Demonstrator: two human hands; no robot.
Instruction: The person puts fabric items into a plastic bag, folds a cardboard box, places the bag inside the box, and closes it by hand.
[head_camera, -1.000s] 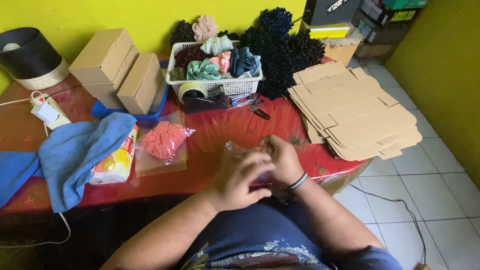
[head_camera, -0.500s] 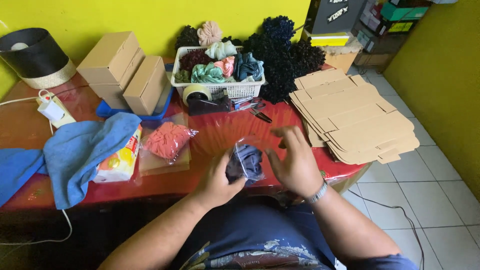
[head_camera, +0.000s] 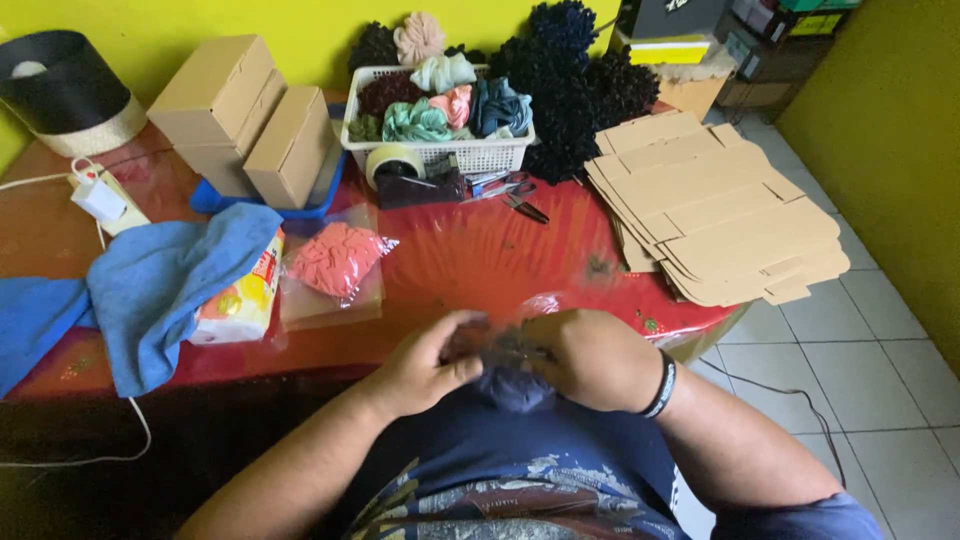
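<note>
At the desk edge, both hands meet on a dark scrunchie in a clear bag. Left hand pinches it; right hand closes its grip over it.

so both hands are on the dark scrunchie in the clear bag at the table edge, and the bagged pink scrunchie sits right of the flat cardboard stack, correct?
One thing is off. The bagged pink scrunchie lies left of the flat cardboard stack, beside the blue cloth, as the head view shows. The rest holds: left hand and right hand both hold the dark scrunchie in its clear bag at the table edge.

Three closed cardboard boxes, one white basket
</note>
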